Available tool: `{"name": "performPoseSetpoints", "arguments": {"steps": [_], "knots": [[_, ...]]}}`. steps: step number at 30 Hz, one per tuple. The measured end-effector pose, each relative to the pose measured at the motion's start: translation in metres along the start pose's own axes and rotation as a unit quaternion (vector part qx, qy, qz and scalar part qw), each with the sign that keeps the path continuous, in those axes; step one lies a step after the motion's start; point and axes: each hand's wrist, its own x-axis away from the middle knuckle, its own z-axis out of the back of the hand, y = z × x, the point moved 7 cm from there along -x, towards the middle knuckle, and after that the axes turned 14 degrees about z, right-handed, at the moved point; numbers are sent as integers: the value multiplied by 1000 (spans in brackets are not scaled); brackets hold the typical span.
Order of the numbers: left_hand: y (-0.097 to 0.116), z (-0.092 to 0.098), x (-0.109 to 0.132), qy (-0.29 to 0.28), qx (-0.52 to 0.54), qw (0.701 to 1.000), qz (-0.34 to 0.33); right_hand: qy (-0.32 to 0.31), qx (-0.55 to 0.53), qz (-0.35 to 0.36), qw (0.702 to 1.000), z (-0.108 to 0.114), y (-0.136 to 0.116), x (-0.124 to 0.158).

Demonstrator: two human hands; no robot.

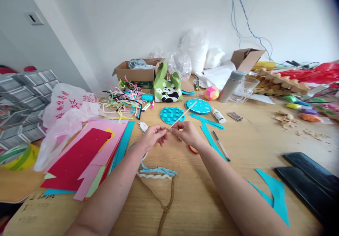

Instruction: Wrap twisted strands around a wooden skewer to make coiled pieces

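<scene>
My left hand [155, 136] and my right hand [186, 132] meet above the middle of the table, fingertips pinched together. Between them is the lower end of a thin pale wooden stick [182, 115], which slants up and away to the right. A small tan bit shows at the fingertips, too small to name. Just beyond the hands lies a blue scalloped paper disc [172, 115]. Nearer me are wavy blue fuzzy strips [159, 170], a white wavy strip [155, 176] and a brown cord [166, 207]. Red-handled scissors [193, 149] are partly hidden beneath my hands.
Coloured paper sheets [76, 155] are stacked at left. Behind stand a green panda bag [168, 88], a pile of pipe cleaners [124, 96] and a grey bottle [231, 86]. A glue bottle [218, 115], a pen [221, 146], blue paper scraps [277, 193] and black phones [299, 190] lie right.
</scene>
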Motion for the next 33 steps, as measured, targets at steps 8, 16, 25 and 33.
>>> {"name": "performPoseSetpoints", "arguments": {"steps": [8,16,25,33], "knots": [[7,5,2,143,-163,969,-121,15,7,0,1000,-5,4,0],[8,-4,3,87,-134,982,-103,-7,17,29,999,-1,-2,-2],[2,-3,1,10,-36,999,-18,-13,-34,13,999,2,-3,0],[0,-7,3,-29,12,999,31,-18,2,13,1000,4,-6,1]]}}
